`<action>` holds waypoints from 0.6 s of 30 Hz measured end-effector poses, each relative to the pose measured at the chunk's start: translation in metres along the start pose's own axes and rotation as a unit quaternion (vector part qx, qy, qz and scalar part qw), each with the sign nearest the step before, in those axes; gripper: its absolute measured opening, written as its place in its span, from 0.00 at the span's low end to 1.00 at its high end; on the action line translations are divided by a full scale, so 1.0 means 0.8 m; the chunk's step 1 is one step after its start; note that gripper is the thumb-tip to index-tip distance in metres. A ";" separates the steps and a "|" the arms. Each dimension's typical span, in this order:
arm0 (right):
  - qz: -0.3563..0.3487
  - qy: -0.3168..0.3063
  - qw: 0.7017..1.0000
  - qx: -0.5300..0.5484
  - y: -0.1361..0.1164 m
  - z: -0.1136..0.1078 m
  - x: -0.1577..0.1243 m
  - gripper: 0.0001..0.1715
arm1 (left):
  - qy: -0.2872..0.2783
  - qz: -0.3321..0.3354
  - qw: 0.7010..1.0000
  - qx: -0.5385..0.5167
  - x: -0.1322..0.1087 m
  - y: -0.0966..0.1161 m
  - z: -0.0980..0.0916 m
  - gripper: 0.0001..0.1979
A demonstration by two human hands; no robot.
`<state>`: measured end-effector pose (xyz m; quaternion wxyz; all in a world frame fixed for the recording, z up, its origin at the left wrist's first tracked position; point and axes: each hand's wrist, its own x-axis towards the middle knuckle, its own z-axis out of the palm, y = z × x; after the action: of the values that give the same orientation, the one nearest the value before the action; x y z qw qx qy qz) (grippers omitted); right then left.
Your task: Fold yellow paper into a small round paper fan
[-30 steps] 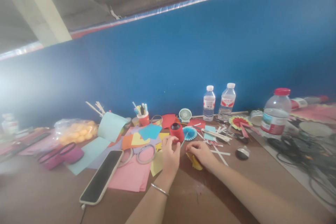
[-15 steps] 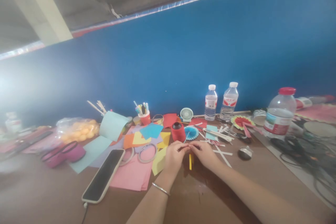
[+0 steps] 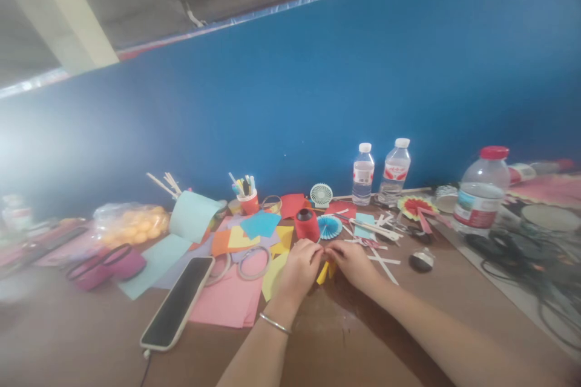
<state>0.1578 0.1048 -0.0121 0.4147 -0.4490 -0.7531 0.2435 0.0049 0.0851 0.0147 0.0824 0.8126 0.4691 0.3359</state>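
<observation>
Fingertip to fingertip, my left hand [image 3: 299,266] and my right hand [image 3: 351,261] meet just above the table, both closed in a pinch. A yellow paper strip [image 3: 322,273] hangs below the fingers, its lower end tilted left. Its upper part is hidden by my fingers, so I cannot tell how each hand grips it. Just beyond the hands stand a red spool of thread [image 3: 307,227] and a pleated blue paper rosette [image 3: 330,227]. A yellow paper sheet [image 3: 274,275] lies beside my left wrist.
Left are a phone [image 3: 178,303], pink paper [image 3: 226,302], tape rolls [image 3: 254,262] and a purple band [image 3: 124,263]. Behind are a pen cup [image 3: 249,202], a small fan [image 3: 321,195] and water bottles [image 3: 363,175]. White strips [image 3: 385,266], a large bottle [image 3: 482,193] and cables [image 3: 508,260] are right.
The yellow strip hung straight down and now slants, its lower end swung left. Both hands stay pinched together. The whole view has shifted slightly.
</observation>
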 end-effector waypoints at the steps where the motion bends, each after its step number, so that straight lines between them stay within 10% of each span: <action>1: -0.014 -0.001 1.000 -0.012 0.000 -0.001 0.000 0.10 | 0.003 -0.011 1.000 -0.004 0.000 -0.001 0.000 0.10; 9: -0.119 -0.001 0.986 -0.116 0.003 -0.005 -0.003 0.10 | -0.012 -0.037 0.999 -0.019 0.001 -0.002 0.000 0.08; 18: -0.070 0.002 0.994 -0.087 -0.003 -0.002 -0.002 0.07 | -0.012 -0.038 0.997 -0.061 0.000 0.001 0.000 0.06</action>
<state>0.1582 0.1021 -0.0103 0.3917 -0.4301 -0.8000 0.1468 0.0055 0.0846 0.0152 0.1503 0.7914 0.4774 0.3509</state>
